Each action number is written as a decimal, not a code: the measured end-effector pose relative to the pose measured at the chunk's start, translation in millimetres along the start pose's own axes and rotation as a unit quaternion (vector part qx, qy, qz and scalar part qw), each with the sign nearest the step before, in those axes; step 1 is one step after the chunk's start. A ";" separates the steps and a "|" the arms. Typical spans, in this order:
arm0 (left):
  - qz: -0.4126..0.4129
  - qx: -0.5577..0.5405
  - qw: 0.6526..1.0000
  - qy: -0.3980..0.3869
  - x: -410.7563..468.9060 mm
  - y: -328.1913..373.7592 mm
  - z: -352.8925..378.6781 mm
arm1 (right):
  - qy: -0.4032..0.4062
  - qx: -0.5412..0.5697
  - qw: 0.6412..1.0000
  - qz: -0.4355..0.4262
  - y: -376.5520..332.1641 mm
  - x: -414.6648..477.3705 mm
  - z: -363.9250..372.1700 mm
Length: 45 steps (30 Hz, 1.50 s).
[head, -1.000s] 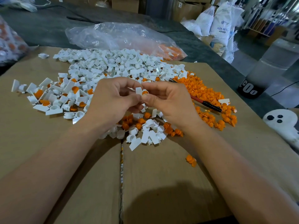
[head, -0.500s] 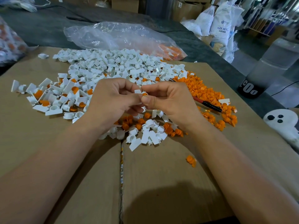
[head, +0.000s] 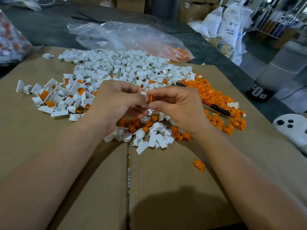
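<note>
My left hand (head: 114, 103) pinches a small white plastic piece (head: 143, 93) above the cardboard. My right hand (head: 179, 107) pinches an orange plug (head: 151, 98) and holds it against the white piece, fingertips of both hands meeting. A big heap of white pieces (head: 119, 67) lies beyond the hands. White pieces with orange plugs fitted (head: 54, 97) lie at the left. Loose orange plugs (head: 214, 95) spread at the right, and a small mixed pile (head: 149, 131) sits under my wrists.
Flattened cardboard (head: 83, 188) covers the dark table. A clear plastic bag (head: 126, 37) with orange parts lies behind the heap. A red-and-black tool (head: 216, 107) rests among the orange plugs. A white object with dark dots (head: 292, 128) sits at the right edge.
Both hands stayed together at the same spot. The orange plug between my fingertips has turned more on edge against the white piece.
</note>
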State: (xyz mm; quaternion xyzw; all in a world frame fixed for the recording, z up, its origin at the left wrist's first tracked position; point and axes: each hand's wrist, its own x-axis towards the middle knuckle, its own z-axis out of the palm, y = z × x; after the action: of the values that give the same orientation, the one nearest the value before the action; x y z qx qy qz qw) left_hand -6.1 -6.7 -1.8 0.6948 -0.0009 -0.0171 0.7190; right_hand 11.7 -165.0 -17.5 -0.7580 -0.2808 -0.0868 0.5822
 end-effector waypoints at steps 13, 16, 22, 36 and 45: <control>-0.051 -0.002 0.999 -0.010 2.0 -0.1 -0.3 | -0.019 -0.024 0.999 0.025 2.5 0.1 -3.4; -0.053 -0.007 0.999 -0.007 1.9 0.5 -0.4 | -0.029 -0.021 0.999 0.027 2.4 0.1 -3.4; -0.056 -0.011 0.998 0.002 2.1 1.7 -1.1 | -0.028 -0.028 0.998 0.042 3.5 0.9 -3.2; -0.075 0.006 0.997 -0.004 2.0 3.0 -4.0 | -0.032 -0.026 0.998 0.050 2.1 1.3 -3.3; -0.075 0.016 0.997 -0.004 0.8 4.0 -3.9 | -0.035 -0.022 0.998 0.049 0.5 1.1 -2.6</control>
State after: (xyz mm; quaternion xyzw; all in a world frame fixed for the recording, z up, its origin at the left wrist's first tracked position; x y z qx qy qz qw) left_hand -5.2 -2.7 2.0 0.7043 0.0479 -0.0742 0.7043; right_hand 13.4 -167.2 -16.6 -0.7859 -0.2611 -0.0376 0.5593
